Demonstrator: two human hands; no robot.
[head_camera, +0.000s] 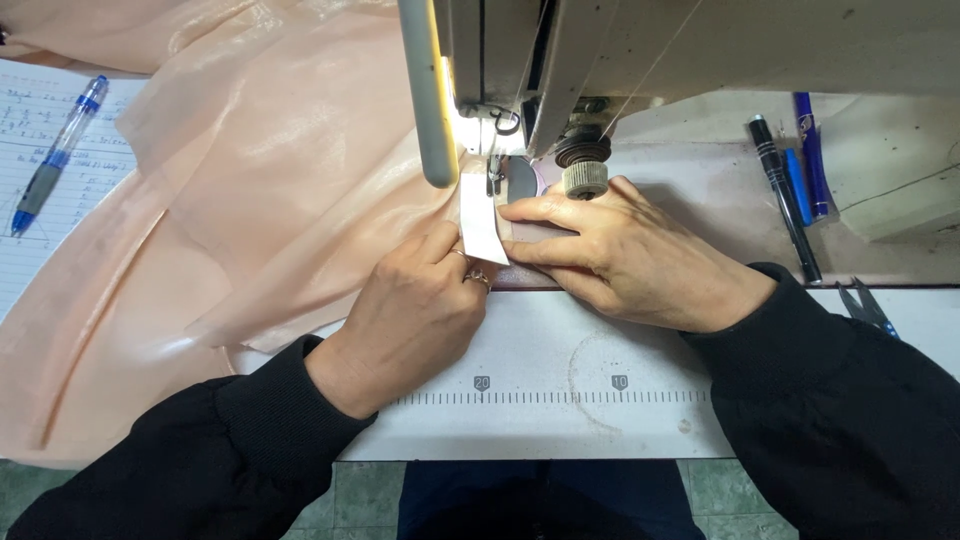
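Pens (790, 190), notebook (45, 215), perhaps snips (866, 305)

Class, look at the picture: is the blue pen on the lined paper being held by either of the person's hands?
No. The blue pen lies alone on the lined paper at far left, while the left hand and right hand press a white label.

There were two hands (420, 310) (625, 255), one white label (481, 222), one peach fabric (250, 180), four pens (55, 155) (785, 195) (797, 185) (812, 150), one pair of snips (868, 308), and one sewing machine (600, 50).
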